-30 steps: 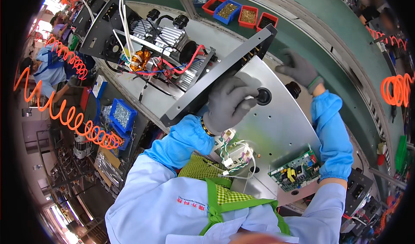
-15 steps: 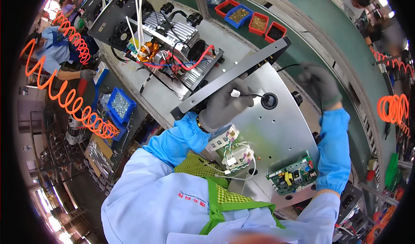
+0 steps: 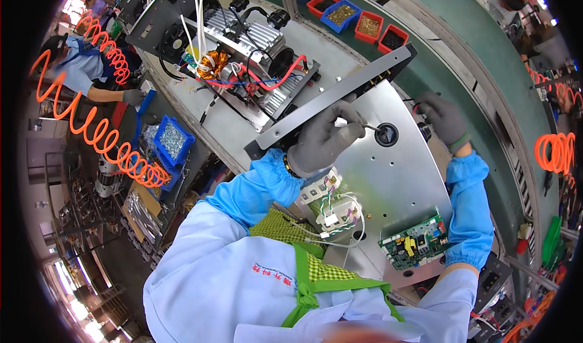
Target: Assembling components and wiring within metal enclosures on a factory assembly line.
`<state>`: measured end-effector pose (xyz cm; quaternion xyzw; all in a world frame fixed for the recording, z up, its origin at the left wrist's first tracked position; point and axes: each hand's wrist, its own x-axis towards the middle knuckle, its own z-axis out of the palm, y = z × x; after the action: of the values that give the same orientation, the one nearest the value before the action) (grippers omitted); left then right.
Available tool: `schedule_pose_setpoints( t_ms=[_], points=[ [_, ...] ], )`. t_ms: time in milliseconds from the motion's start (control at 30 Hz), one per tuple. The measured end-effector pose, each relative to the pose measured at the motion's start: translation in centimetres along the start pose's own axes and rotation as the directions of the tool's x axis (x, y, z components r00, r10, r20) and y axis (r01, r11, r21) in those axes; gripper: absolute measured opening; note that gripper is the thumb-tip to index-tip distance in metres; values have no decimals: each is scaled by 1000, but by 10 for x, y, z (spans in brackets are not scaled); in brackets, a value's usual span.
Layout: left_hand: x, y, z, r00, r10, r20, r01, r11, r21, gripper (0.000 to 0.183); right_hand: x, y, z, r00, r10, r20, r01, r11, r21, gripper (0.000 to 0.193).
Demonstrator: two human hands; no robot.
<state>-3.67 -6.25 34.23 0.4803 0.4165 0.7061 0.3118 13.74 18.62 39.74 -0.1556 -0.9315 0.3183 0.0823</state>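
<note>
My left hand (image 3: 325,137), in a grey glove, pinches a black cable (image 3: 369,126) with a white connector (image 3: 340,122) by its fingers. That cable runs into a round black grommet (image 3: 386,134) in a silver sheet-metal panel (image 3: 404,173). Beyond the panel's right edge, my gloved right hand (image 3: 442,119) has its fingers closed on a black cable, mostly hidden, with a small reddish bit at the fingertips. A green circuit board (image 3: 414,243) and white terminal blocks (image 3: 333,203) with wires are mounted on the panel. A grey metal bar (image 3: 334,103) stands along its far edge.
Behind the bar lies an open machine (image 3: 243,57) with a finned motor, a copper coil and loose wires. Red and blue bins (image 3: 341,15) of small parts line the back. Orange coiled hoses (image 3: 103,133) hang at the left, where a co-worker's gloved hand (image 3: 132,97) shows.
My right hand has moved down and a little left, closer to the panel's edge. My left hand stays by the grommet with the connector. The whole view has shifted slightly.
</note>
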Motion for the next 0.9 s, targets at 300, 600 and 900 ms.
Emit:
schedule_pose_setpoints(
  t_ms=[300, 600, 900],
  points=[
    [0, -2, 2, 993, 101, -62, -96, 992, 82, 13, -11, -12, 49, 952, -100, 291, -42, 894, 446, 34],
    [27, 13, 34, 954, 269, 130, -258, 518, 816, 46, -11, -26, 39, 926, -18, 377, -153, 895, 419, 45],
    [22, 7, 19, 939, 320, 122, -318, 682, 658, 14, -24, 23, -23, 930, 354, 102, -344, 933, -107, 51]
  ],
)
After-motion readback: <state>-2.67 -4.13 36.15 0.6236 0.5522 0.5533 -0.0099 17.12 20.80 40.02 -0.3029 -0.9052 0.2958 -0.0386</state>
